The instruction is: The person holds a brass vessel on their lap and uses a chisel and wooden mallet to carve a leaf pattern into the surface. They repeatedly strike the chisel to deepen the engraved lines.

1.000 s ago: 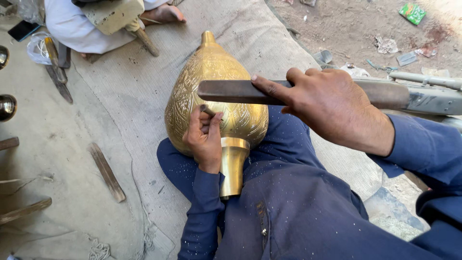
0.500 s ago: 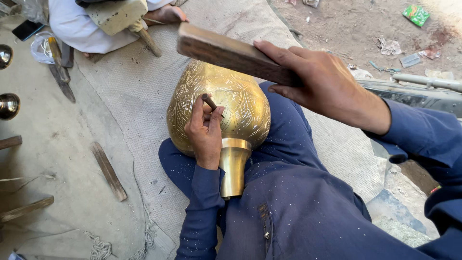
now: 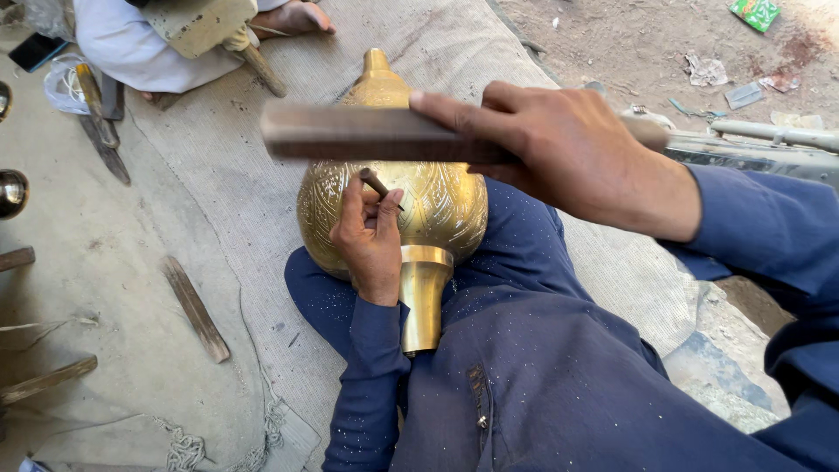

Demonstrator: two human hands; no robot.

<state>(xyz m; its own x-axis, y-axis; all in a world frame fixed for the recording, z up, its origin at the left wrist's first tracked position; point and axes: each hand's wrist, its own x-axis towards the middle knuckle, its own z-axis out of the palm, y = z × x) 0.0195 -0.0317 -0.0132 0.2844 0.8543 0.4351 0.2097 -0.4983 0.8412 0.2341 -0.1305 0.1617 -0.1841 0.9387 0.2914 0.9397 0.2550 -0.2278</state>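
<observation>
- Now the right hand (image 3: 568, 157) has brought the flat wooden bar (image 3: 367, 135) down from its raised, tilted pose of half a second ago; it lies almost level, crossing the picture from nine to three o'clock, just above the chisel's head.
- Its fingers are wrapped tight round the bar's near end, thumb stretched along the top edge.
- That drop looks like a striking stroke under way, or one just landed; whether bar and tool touch I cannot tell, since the bar is blurred.
- Meanwhile the left hand (image 3: 371, 240) has stayed put on the belly of the brass vessel (image 3: 437, 210), fingertips pinching a small dark chisel (image 3: 377, 183) that leans toward eleven o'clock from the palm.
- The vessel rests on the person's lap, its engraved body at the centre, the plain neck pointing to six o'clock and the finial to twelve; it has not shifted.
- At nine o'clock wooden strips (image 3: 197, 310) lie on the mat (image 3: 218, 175); at eleven another person's white sleeve (image 3: 131, 48) and mallet (image 3: 205, 26) show.
</observation>
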